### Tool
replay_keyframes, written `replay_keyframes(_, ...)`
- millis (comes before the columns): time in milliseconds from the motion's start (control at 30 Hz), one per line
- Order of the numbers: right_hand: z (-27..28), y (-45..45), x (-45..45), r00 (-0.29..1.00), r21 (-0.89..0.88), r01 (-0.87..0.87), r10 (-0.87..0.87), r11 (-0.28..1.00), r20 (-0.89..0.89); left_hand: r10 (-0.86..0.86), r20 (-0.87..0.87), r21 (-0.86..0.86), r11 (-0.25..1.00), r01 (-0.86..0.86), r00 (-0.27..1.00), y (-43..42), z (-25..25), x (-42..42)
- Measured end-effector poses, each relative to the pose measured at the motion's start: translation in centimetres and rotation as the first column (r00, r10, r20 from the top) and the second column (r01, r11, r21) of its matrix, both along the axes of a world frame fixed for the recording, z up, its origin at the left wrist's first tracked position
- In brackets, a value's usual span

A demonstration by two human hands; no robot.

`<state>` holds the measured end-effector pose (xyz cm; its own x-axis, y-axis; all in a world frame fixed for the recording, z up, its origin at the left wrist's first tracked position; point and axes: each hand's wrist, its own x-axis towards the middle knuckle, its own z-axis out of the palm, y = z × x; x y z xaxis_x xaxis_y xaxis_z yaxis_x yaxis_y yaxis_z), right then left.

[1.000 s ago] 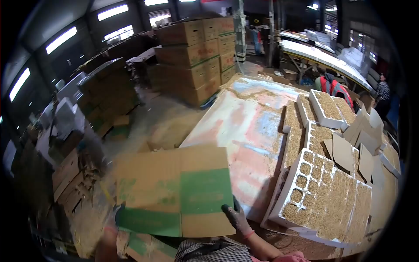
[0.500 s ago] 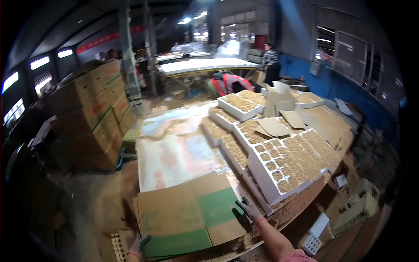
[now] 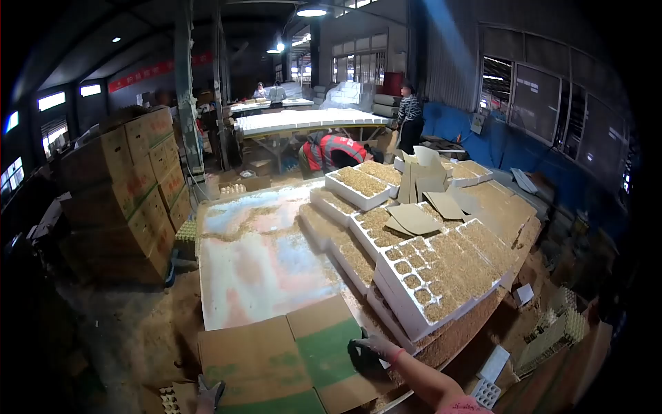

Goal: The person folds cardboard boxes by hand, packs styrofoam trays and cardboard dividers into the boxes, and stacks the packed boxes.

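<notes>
A flattened brown-and-green cardboard box lies across the near end of the table. My right hand, in a grey glove with dark fingertips, is over the right part of the cardboard. Its fingers are apart and point left, and I see nothing held in them. At the box's lower left edge is my left hand, also gloved. Its thumb and fingers stand apart, and the bottom frame edge cuts it off. White foam trays filled with brown grainy material are stacked just beyond my right hand.
Loose cardboard pieces lie on the trays. Tall stacked cartons stand left of the table. Egg trays and a white foam piece are at lower right. A person in a red vest bends behind the table.
The view has shifted, so the scene sits lower and further left. My right hand's fingers have come down from a raised, spread pose toward the cardboard. My left thumb has drawn back from the cardboard.
</notes>
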<state>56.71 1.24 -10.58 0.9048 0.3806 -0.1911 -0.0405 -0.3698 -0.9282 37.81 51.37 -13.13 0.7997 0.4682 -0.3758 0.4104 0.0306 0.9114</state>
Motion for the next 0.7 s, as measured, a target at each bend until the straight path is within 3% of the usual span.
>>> replay_keyframes(33, 6.7, 0.9, -1.0, 1.0, -0.001, -0.008, 0.008, 1.0, 0.009, 0.024, 0.006, 0.074, 0.997, -0.024, 1.0, -0.1, 0.4, 0.7)
replay_keyframes(67, 12.2, 1.6, -1.8, 0.997, 0.137, 0.049, -0.057, 0.989, 0.049, 0.043, 0.019, 0.145, 0.988, -0.045, 0.999, 0.0, 0.9, 1.5)
replay_keyframes(100, 14.4, 2.0, -1.9, 0.99, 0.271, 0.095, -0.118, 0.958, 0.071, 0.045, 0.043, 0.198, 0.979, -0.053, 0.998, 0.1, 1.4, 2.8)
replay_keyframes(133, 12.6, 1.0, 0.3, 0.972, 0.525, 0.123, 0.005, 0.842, -0.235, 0.028, 0.1, 0.218, 0.975, -0.049, 0.995, 0.3, 1.8, 4.4)
replay_keyframes(167, 11.3, 0.2, 1.9, 0.901, 0.542, 0.169, 0.095, 0.823, -0.424, -0.007, 0.377, -0.1, 0.994, 0.048, 0.926, 2.3, -0.9, 7.8)
replay_keyframes(200, 10.7, -0.5, 2.8, 0.733, 0.611, 0.295, 0.236, 0.735, -0.638, -0.254, 0.42, 0.338, 0.935, 0.109, 0.871, 1.5, 1.9, 10.1)
replay_keyframes(233, 8.4, -1.9, 4.6, 0.801, 0.571, 0.117, 0.263, 0.812, -0.538, -0.148, 0.44, 0.05, 0.989, 0.141, 0.886, 0.5, 4.5, 11.5)
replay_keyframes(267, 7.4, -1.9, 5.5, 0.826, 0.583, 0.255, 0.14, 0.772, -0.546, -0.231, 0.438, 0.197, 0.967, 0.158, 0.869, 1.1, 5.2, 13.2)
replay_keyframes(300, 10.3, -1.3, 6.2, 0.932, 0.493, 0.141, 0.053, 0.859, -0.358, -0.24, 0.295, 0.646, 0.764, -0.008, 0.925, -0.1, 7.3, 14.0)
replay_keyframes(333, 11.8, -1.3, 6.6, 0.991, 0.393, -0.03, 0.077, 0.919, -0.107, -0.171, 0.145, 0.936, 0.343, -0.079, 0.975, -2.0, 8.9, 14.5)
replay_keyframes(367, 12.4, -0.1, 7.9, 0.998, 0.363, -0.005, 0.03, 0.932, -0.063, -0.222, 0.068, 0.979, 0.204, -0.022, 0.973, -3.2, 9.5, 13.8)
replay_keyframes(400, 13.0, 1.0, 9.1, 1.0, 0.332, 0.024, -0.018, 0.943, -0.019, -0.267, 0.067, 0.932, 0.362, 0.035, 0.961, -4.2, 9.7, 13.9)
replay_keyframes(433, 13.3, 3.4, 9.6, 0.976, 0.338, 0.047, -0.116, 0.94, 0.187, -0.296, 0.074, 0.856, 0.508, 0.091, 0.952, -5.2, 10.0, 14.0)
replay_keyframes(467, 13.9, 5.9, 10.6, 0.993, 0.449, 0.027, -0.076, 0.893, 0.092, -0.347, 0.119, 0.934, 0.356, 0.013, 0.93, -6.4, 7.7, 13.2)
replay_keyframes(500, 14.6, 8.6, 11.6, 1.0, 0.552, 0.024, -0.028, 0.834, -0.001, -0.419, 0.074, 0.96, 0.276, 0.049, 0.905, -7.0, 5.6, 12.7)
replay_keyframes(533, 15.3, 11.1, 12.6, 0.924, 0.179, -0.125, 0.049, 0.976, 0.38, -0.489, 0.023, 0.978, 0.193, 0.082, 0.872, -7.4, 3.7, 12.5)
replay_keyframes(600, 13.7, 17.0, 15.2, 0.775, -0.059, -0.142, 0.148, 0.988, 0.614, -0.483, -0.222, 0.955, 0.068, 0.289, 0.847, -8.6, 1.4, 11.8)
replay_keyframes(633, 10.9, 20.9, 17.9, 0.834, 0.128, -0.151, 0.057, 0.98, 0.549, -0.477, -0.226, 0.955, 0.063, 0.289, 0.849, -8.7, 1.6, 11.7)
replay_keyframes(700, 5.4, 27.2, 21.1, 0.882, 0.132, -0.14, 0.063, 0.981, 0.466, -0.538, -0.268, 0.921, 0.101, 0.377, 0.799, -9.0, 2.9, 11.4)
